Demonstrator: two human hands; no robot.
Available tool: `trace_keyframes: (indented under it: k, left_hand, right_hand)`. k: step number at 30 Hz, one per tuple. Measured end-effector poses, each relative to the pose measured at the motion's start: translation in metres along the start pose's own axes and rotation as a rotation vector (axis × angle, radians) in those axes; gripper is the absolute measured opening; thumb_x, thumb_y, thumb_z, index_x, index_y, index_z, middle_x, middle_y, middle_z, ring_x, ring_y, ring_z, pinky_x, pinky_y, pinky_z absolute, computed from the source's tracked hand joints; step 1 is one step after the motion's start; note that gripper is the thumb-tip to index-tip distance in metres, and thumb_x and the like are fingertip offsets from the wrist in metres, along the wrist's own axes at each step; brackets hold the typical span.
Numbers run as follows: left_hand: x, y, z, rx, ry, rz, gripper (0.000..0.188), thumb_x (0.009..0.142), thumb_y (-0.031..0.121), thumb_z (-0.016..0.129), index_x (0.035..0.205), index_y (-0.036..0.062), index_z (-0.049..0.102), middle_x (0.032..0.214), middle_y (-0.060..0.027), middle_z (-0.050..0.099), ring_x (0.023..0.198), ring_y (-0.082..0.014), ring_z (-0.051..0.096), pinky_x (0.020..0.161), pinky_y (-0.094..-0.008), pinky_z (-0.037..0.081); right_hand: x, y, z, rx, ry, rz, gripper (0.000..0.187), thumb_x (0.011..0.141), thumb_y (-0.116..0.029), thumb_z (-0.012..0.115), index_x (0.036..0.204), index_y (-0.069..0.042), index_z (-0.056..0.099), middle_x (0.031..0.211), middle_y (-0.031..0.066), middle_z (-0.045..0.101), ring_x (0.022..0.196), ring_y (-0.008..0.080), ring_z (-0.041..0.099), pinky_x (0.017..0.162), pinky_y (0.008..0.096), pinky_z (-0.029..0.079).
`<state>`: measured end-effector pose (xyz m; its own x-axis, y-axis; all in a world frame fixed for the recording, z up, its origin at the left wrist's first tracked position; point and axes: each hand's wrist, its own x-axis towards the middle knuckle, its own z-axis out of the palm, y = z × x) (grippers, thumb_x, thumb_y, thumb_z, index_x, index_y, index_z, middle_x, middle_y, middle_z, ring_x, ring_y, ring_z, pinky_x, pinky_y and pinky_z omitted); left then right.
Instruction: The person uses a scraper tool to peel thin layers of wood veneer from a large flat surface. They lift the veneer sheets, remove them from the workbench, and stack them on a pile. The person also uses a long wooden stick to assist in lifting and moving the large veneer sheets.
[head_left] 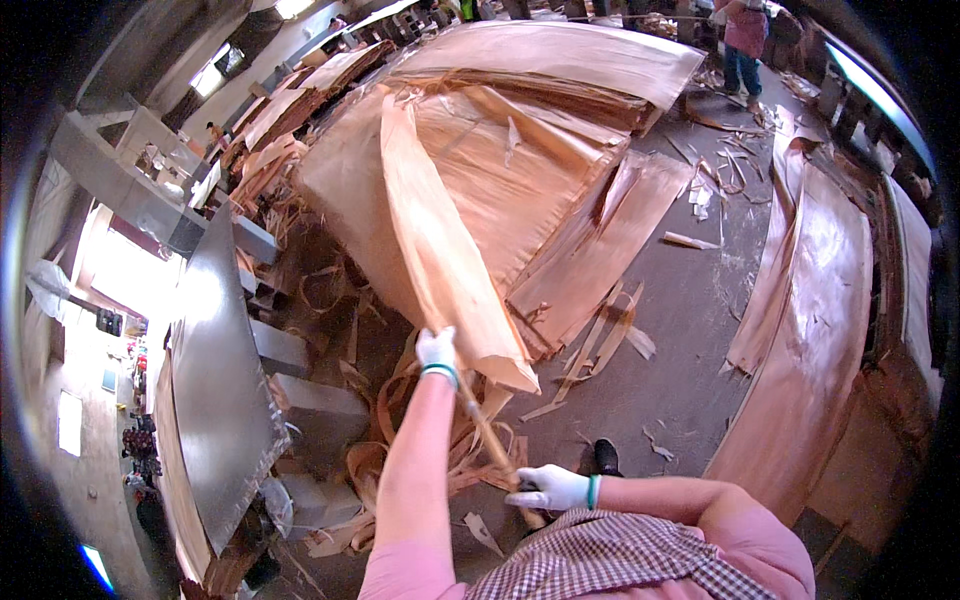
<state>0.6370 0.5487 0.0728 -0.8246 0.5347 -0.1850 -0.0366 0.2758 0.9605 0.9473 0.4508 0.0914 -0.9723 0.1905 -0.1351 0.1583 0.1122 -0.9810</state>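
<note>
My left hand, in a white glove with a green cuff, is stretched forward and closed round a thin wooden pole. It also lies against the left edge of a long, pale, curled strip of wood veneer; whether it grips the veneer too is hard to tell. Nearer my body, my gloved right hand is closed on the lower part of the same pole. Beyond the left hand the pole's far end is hidden by the veneer. The strip lies lengthwise over a broad stack of veneer sheets.
More veneer sheets lie along the right. A grey panel and concrete blocks stand at the left. Veneer scraps litter the floor by my shoe. Another person stands at the far right.
</note>
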Motion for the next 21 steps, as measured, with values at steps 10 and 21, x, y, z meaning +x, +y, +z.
trace_keyframes:
  k: [10,21]
  left_hand:
    - [-0.142,0.039,-0.329,-0.297,-0.099,-0.018,0.037,0.085,0.007,0.056,0.120,-0.0053,0.052,0.106,-0.0113,0.060,0.091,-0.0193,0.060,0.083,-0.0302,0.048]
    - [-0.241,0.002,-0.599,-0.435,0.154,0.020,0.041,0.085,0.007,0.054,0.125,-0.0028,0.050,0.117,-0.0117,0.059,0.103,-0.0220,0.058,0.091,-0.0320,0.046]
  right_hand:
    - [0.044,0.133,0.082,0.668,0.314,0.853,0.057,0.094,-0.056,0.037,0.101,-0.004,0.059,0.092,0.0109,0.067,0.050,0.0154,0.047,0.042,0.0304,0.038]
    - [0.211,0.122,0.271,0.721,0.256,1.027,0.062,0.092,-0.061,0.034,0.112,-0.007,0.056,0.088,0.0089,0.062,0.063,0.0221,0.056,0.054,0.0382,0.043]
